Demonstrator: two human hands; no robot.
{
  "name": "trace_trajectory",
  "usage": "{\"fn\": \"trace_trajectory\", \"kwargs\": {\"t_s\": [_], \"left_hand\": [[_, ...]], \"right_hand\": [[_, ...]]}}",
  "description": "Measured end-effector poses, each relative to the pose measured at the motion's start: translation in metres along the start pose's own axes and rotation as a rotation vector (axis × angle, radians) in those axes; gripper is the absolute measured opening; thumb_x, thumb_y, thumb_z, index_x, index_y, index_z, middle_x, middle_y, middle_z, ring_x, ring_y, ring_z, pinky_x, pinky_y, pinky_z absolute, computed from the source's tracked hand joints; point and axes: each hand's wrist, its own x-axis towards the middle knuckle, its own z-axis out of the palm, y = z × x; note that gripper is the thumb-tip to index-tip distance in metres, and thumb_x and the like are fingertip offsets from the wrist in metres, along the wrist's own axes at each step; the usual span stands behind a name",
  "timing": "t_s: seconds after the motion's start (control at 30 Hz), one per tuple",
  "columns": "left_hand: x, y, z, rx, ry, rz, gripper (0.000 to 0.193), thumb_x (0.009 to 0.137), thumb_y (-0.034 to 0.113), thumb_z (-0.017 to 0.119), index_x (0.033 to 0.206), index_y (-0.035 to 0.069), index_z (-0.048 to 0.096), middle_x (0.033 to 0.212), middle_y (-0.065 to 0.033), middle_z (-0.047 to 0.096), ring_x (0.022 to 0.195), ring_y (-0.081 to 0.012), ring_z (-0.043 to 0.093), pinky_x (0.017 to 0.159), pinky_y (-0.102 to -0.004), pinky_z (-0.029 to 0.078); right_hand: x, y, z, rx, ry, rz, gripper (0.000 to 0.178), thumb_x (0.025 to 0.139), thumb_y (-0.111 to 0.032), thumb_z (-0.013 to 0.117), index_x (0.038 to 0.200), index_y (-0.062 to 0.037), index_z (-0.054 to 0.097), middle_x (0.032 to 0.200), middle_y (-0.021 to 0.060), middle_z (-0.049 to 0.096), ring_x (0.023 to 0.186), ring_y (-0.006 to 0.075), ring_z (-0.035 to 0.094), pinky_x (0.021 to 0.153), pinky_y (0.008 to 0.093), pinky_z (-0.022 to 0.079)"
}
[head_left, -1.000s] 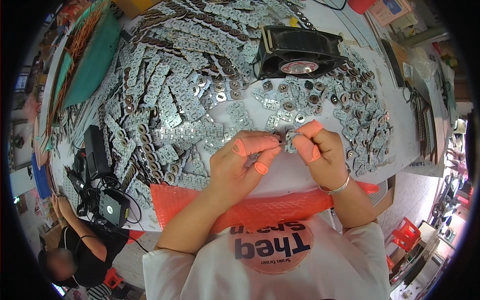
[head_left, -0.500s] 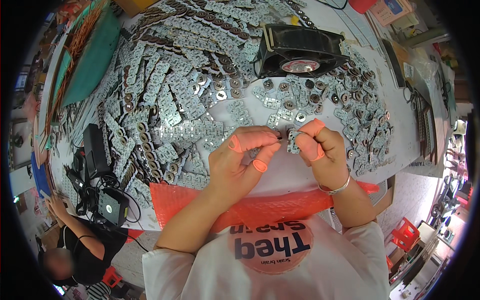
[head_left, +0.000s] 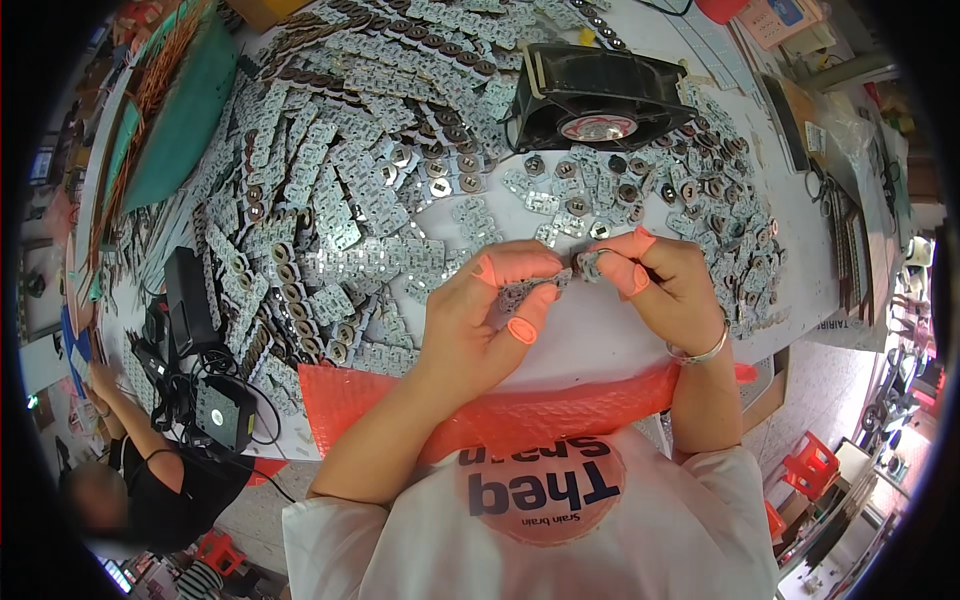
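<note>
My left hand (head_left: 462,325) pinches a short strip of small circuit boards (head_left: 514,294) between thumb and forefinger, both in orange finger cots. My right hand (head_left: 672,300), also with orange cots and a bangle on the wrist, grips a small circuit board (head_left: 589,266) with a dark round part. The two pieces almost meet above the white table; whether they touch or are still joined, I cannot tell. Just beyond my fingers are loose single boards (head_left: 577,207) with round metal parts. My fingers partly cover both held pieces.
Heaped strips of circuit boards (head_left: 345,170) cover the table's left and middle. A black fan (head_left: 600,100) stands at the back, single boards (head_left: 740,220) at right. Black adapters and cables (head_left: 205,370) lie left; red bubble wrap (head_left: 560,415) lines the front edge. Another person (head_left: 165,480) is at lower left.
My right wrist has swung outward to the right, and the board in its fingers has tilted. More of the left hand's strip shows now. The other person's arm has shifted.
</note>
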Motion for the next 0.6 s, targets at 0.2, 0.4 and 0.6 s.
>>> {"fn": "trace_trajectory", "kwargs": {"t_s": [0.2,0.4,0.6], "left_hand": [[0.002,0.001,-0.001,-0.312,-0.003,-0.152,0.022,0.087,-0.004,0.057,0.108,0.000,0.054,0.106,-0.0103,0.056,0.091,-0.0166,0.059,0.078,-0.0326,0.057],[0.000,0.003,0.000,-0.457,-0.015,-0.263,0.023,0.087,-0.004,0.058,0.109,-0.001,0.055,0.101,-0.0069,0.056,0.088,-0.0126,0.059,0.076,-0.0293,0.057],[0.001,0.003,0.000,-0.396,-0.012,-0.257,0.022,0.085,-0.001,0.062,0.105,0.000,0.054,0.101,-0.0111,0.060,0.083,-0.0208,0.066,0.071,-0.0308,0.057]], "right_hand": [[-0.001,-0.006,0.001,0.017,0.045,0.138,0.015,0.086,-0.012,0.063,0.094,-0.0010,0.069,0.056,0.0058,0.055,0.050,0.0107,0.049,0.049,0.0260,0.042],[-0.003,-0.009,0.005,0.295,-0.149,0.155,0.017,0.087,-0.016,0.063,0.093,-0.0012,0.070,0.056,0.0023,0.057,0.049,0.0066,0.049,0.047,0.0225,0.039],[-0.001,-0.010,0.011,0.269,-0.118,0.107,0.017,0.089,-0.015,0.061,0.091,0.0004,0.067,0.060,0.0028,0.060,0.049,0.0066,0.049,0.046,0.0221,0.038]]}}
